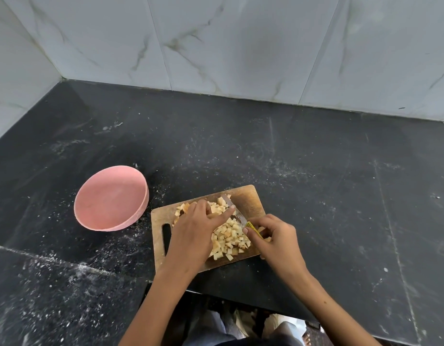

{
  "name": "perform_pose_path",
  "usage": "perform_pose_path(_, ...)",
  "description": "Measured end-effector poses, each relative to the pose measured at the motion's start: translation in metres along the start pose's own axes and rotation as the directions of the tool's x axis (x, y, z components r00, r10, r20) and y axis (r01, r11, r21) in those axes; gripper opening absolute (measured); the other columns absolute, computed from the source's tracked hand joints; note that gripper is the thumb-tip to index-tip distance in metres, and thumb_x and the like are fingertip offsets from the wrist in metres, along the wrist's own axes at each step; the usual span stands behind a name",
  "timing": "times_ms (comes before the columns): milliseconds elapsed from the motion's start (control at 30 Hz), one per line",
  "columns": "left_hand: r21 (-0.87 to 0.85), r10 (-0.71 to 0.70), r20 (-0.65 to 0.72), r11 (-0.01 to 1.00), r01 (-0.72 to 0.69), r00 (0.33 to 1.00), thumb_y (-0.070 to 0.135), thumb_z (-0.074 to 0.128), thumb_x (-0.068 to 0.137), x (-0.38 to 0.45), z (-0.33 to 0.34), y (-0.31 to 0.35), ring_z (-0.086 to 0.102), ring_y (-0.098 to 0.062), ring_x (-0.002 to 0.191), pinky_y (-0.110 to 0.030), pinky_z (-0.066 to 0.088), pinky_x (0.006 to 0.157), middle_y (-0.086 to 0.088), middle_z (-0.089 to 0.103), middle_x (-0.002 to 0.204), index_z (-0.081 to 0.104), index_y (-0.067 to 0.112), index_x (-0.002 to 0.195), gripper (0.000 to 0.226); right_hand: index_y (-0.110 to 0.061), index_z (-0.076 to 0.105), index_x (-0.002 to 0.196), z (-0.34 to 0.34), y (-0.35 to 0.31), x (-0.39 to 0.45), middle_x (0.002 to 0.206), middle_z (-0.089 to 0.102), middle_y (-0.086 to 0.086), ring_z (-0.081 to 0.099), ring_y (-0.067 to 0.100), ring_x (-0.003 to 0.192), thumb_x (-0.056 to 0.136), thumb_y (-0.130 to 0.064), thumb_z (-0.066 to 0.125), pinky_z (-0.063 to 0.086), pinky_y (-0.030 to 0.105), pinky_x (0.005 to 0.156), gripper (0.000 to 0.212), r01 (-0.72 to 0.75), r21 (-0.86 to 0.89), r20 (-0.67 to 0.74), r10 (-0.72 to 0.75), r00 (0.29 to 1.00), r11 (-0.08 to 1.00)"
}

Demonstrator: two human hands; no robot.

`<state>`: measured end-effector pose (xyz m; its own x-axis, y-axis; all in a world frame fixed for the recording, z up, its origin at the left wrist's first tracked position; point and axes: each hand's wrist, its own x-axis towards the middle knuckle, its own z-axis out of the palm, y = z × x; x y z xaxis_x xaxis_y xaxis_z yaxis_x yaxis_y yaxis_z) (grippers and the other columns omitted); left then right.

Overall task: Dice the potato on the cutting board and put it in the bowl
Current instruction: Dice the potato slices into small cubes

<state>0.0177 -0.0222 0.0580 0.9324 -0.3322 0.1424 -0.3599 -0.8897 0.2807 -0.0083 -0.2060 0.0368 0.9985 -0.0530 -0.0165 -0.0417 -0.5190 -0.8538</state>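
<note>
A wooden cutting board lies on the black counter, covered with several pale potato cubes. My right hand grips a knife by its yellow handle, the blade lying across the cubes toward the board's far edge. My left hand rests over the board's left half, its forefinger stretched out onto the blade's spine; more potato pieces show beyond its knuckles. A pink bowl stands to the left of the board, and I see nothing inside it.
The black stone counter is speckled with white marks and meets a marble-tiled wall at the back and left. The counter's front edge runs just below the board, with my legs visible under it.
</note>
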Motion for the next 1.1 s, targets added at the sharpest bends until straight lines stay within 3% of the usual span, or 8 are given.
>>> perform_pose_path(133,0.075,0.028,-0.028,0.997,-0.026,0.999,-0.018,0.083,0.044,-0.004,0.009,-0.010,0.055,-0.018,0.067,-0.025,0.035,0.046,-0.006,0.054,0.081,0.069,0.037,0.115,0.090,-0.025,0.074,0.096,0.005,-0.006,0.003,0.090,0.064,-0.019,0.058,-0.001,0.078,0.084,-0.025,0.072,0.048,0.017,0.067,0.012,0.008,-0.023,-0.003,-0.009,1.000,1.000)
perform_pose_path(333,-0.117,-0.126,-0.072,0.986,0.117,0.989,-0.012,0.075,0.070,-0.006,0.009,-0.021,0.053,-0.010,0.074,-0.020,0.045,0.060,0.004,0.056,0.090,0.066,0.039,0.119,0.071,-0.025,0.074,0.096,0.007,-0.003,0.007,0.091,0.064,-0.017,0.059,-0.002,0.081,0.085,-0.026,0.070,0.045,0.014,0.069,0.012,-0.005,-0.071,-0.024,0.004,1.000,0.997)
perform_pose_path(400,-0.387,-0.228,-0.002,0.898,0.209,0.974,-0.002,0.069,0.082,-0.002,0.004,-0.015,0.054,-0.003,0.077,-0.010,0.043,0.065,0.012,0.058,0.093,0.060,0.040,0.126,0.061,-0.024,0.070,0.089,0.003,-0.001,0.008,0.083,0.065,-0.012,0.061,-0.001,0.070,0.087,-0.023,0.067,0.044,0.012,0.062,0.003,-0.055,0.002,-0.054,0.055,0.997,0.999)
perform_pose_path(467,-0.621,-0.338,0.082,0.719,0.313,0.938,0.004,0.072,0.082,0.008,0.003,-0.007,0.059,0.004,0.079,-0.007,0.046,0.066,0.016,0.063,0.093,0.063,0.035,0.122,0.052,-0.021,0.064,0.086,-0.004,0.000,0.011,0.075,0.066,-0.005,0.062,0.003,0.055,0.091,-0.020,0.062,0.048,0.019,0.051,0.005,-0.125,0.134,-0.073,0.135,0.988,0.983)
perform_pose_path(567,-0.704,-0.417,0.123,0.603,0.375,0.901,0.006,0.075,0.081,0.030,0.017,0.005,0.066,-0.001,0.081,-0.022,0.057,0.072,0.009,0.071,0.099,0.071,0.022,0.112,0.036,-0.024,0.060,0.087,-0.016,0.005,0.018,0.076,0.067,-0.002,0.059,0.006,0.049,0.093,-0.020,0.059,0.048,0.023,0.043,0.008,-0.161,0.175,-0.121,0.183,0.976,0.971)
perform_pose_path(833,-0.632,-0.453,-0.025,0.698,0.337,0.891,0.009,0.076,0.079,0.061,0.063,0.038,0.063,-0.005,0.079,-0.025,0.056,0.076,0.007,0.065,0.093,0.076,0.014,0.098,0.019,-0.028,0.057,0.086,-0.028,0.014,0.021,0.079,0.067,-0.001,0.061,0.003,0.052,0.094,-0.017,0.057,0.048,0.018,0.041,0.013,-0.235,0.161,-0.112,0.254,0.961,0.959)
perform_pose_path(967,-0.266,-0.319,-0.106,0.922,0.282,0.942,0.024,0.085,0.070,0.057,0.065,0.034,0.056,-0.015,0.089,-0.025,0.036,0.076,0.005,0.068,0.095,0.077,0.023,0.094,0.025,-0.026,0.058,0.088,-0.028,0.019,0.019,0.079,0.067,-0.001,0.061,0.004,0.053,0.093,-0.017,0.059,0.049,0.020,0.042,0.010,-0.259,0.140,-0.099,0.274,0.957,0.956)
perform_pose_path(1100,-0.128,-0.179,-0.075,0.977,0.169,0.981,0.034,0.082,0.073,0.061,0.059,0.029,0.050,-0.013,0.092,-0.026,0.028,0.076,0.009,0.067,0.099,0.076,0.027,0.101,0.029,-0.025,0.059,0.091,-0.026,0.026,0.019,0.075,0.065,-0.003,0.059,0.006,0.055,0.095,-0.019,0.056,0.047,0.020,0.049,0.007,-0.249,0.045,-0.090,0.252,0.964,0.968)
